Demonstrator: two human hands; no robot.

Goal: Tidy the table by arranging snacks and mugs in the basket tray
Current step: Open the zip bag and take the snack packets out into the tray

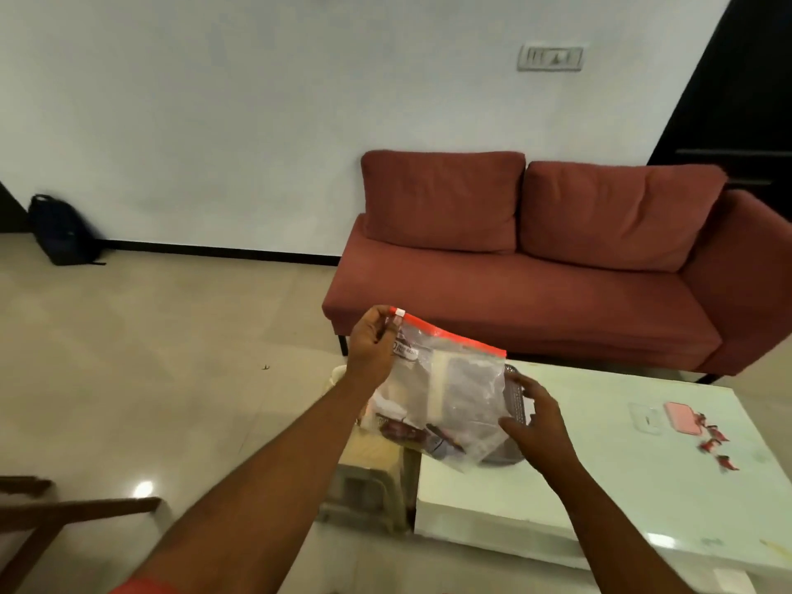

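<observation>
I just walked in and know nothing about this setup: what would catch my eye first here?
The clear zip bag with its red top strip, held up mid-picture: the left hand pinches its top corner, the right hand spread open beside its lower edge. Behind stands a big red sofa, and small red-wrapped snacks lie on the white table at right.

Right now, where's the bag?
Head view, centre: the bag hangs from the left hand at its red-zip corner, over the left edge of the table.
</observation>
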